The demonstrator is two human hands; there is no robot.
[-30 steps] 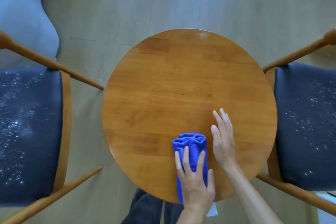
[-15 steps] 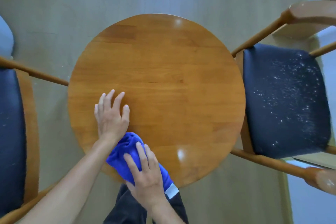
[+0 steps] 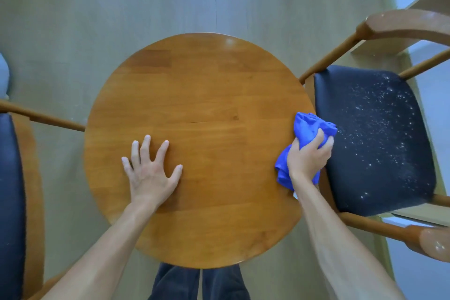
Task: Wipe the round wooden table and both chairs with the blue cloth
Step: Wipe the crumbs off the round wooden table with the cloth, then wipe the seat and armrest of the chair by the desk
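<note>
Right hand [image 3: 308,156] grips bunched cloth [image 3: 307,129] at surface [image 3: 207,95] edge, beside speckled chair [image 3: 379,139] seat. Left hand [image 3: 149,173] flat, fingers spread, bracing. Judged: chair wiping next; needs sweeps across the seat

Your left hand [image 3: 149,175] lies palm down with fingers spread and straight, forearm extended forward. Your right hand [image 3: 308,157] is curled into a closed grip, knuckles up, forearm reaching forward and to the right.
</note>
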